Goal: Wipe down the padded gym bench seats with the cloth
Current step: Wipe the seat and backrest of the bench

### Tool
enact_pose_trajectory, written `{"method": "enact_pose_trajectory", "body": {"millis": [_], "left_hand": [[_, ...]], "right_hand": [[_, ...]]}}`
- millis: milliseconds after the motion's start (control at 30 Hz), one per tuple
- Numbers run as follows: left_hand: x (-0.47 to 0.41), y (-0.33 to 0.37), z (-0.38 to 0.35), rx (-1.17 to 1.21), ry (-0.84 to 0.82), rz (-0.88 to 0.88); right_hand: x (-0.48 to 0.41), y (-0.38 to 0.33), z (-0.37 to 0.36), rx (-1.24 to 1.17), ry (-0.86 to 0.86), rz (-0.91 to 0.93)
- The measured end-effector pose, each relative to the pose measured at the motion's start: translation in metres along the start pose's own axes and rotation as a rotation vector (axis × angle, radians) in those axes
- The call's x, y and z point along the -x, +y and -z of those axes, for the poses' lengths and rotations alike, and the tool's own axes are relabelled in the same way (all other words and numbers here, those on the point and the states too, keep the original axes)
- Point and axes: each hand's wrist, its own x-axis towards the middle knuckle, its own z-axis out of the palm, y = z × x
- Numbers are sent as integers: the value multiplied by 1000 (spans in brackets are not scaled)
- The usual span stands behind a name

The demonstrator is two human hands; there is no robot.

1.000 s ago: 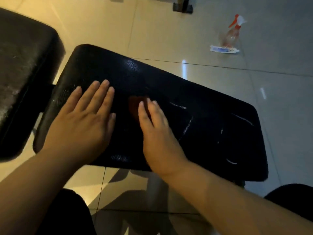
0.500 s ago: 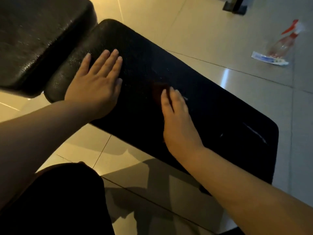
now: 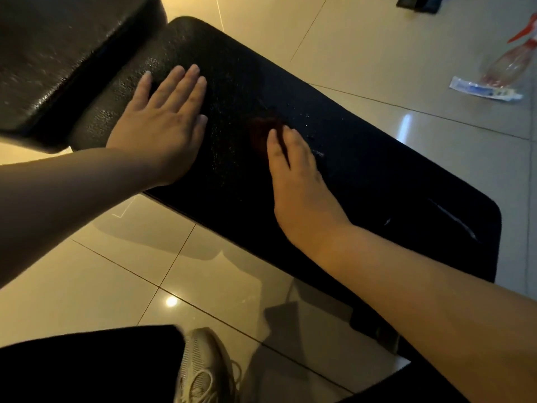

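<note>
Two flat hands on a black padded seat

Both palms lie on the long bench seat, a black, rounded-corner pad with a fine pebbled grain that catches small specks of light. The left hand is spread flat near the pad's far end, fingers straight and slightly fanned. The right hand lies mid-pad with its fingers straight and close together, pressing on the cloth — a dim reddish patch that shows only just beyond the fingertips, its edges hard to make out in the low light. Pale scuff lines mark the pad's near right end. A second pad, thicker, with a cracked, glossy skin, sits just beside the seat's far end. Glossy beige floor tiles reflect a lamp. Well apart on them lies a clear spray bottle with a red trigger, on its side.

Compared with half a second ago, the hands keep the same places on the pad, while a mesh shoe has come into view at the bottom edge.
</note>
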Motion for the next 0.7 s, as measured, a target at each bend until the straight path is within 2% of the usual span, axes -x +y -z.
{"method": "enact_pose_trajectory", "body": {"millis": [100,233,400,500,700], "left_hand": [[2,3,1,19,-6,43],[9,30,5,93,-9,140],[33,74,-12,37,7,-10],[37,83,-17,22,17,-60],[37,76,-15,49,49,-127]], "right_hand": [[21,-22,-14,-11,-7,-1],[3,-21,-11,14,-25,-10],[26,-8,-13,-53,74,-237],[46,-17,-24,-8,29,-201],[6,-4,-5,3,3,-151]]}}
